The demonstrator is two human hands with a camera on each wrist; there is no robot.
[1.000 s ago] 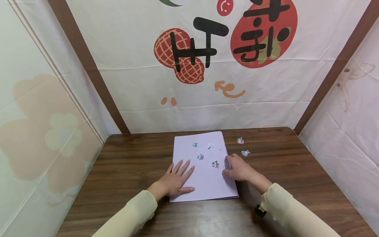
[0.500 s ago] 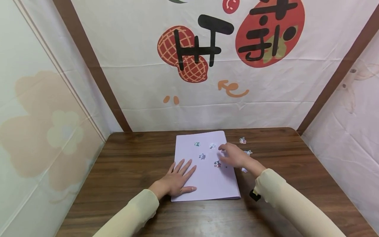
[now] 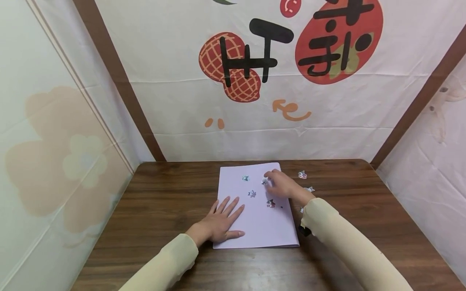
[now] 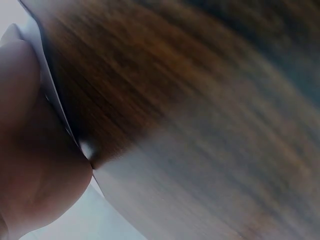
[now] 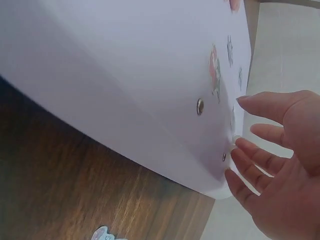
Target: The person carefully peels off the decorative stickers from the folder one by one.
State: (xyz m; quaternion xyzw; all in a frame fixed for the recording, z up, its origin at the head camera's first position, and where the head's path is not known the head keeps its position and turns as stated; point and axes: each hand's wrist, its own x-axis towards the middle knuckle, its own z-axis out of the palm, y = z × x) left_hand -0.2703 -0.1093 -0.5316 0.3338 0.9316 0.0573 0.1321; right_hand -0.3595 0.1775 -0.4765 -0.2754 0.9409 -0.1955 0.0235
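A pale lilac folder (image 3: 258, 226) lies on the wooden table, its right edge slightly raised in layers. Several small cartoon stickers are on its cover, among them a red-and-black one (image 3: 271, 203), a grey one (image 3: 252, 194) and a green one (image 3: 246, 178). My left hand (image 3: 221, 224) rests flat with spread fingers on the folder's lower left. My right hand (image 3: 281, 185) is over the upper right of the cover, fingertips right at a round sticker (image 3: 264, 182) that it partly covers. In the right wrist view, a metal snap (image 5: 200, 106) shows on the cover, and thumb and fingers stand apart.
Right of the folder, loose stickers lie on the table (image 3: 164, 202), one (image 3: 302, 174) near the back and another (image 3: 310, 189) closer. A third is partly hidden by the right sleeve (image 3: 320, 214). A printed white cloth (image 3: 174, 101) hangs behind the table.
My right hand has left the folder's right edge and moved up and left to the round sticker. My left hand stays flat in place. The view has shifted slightly.
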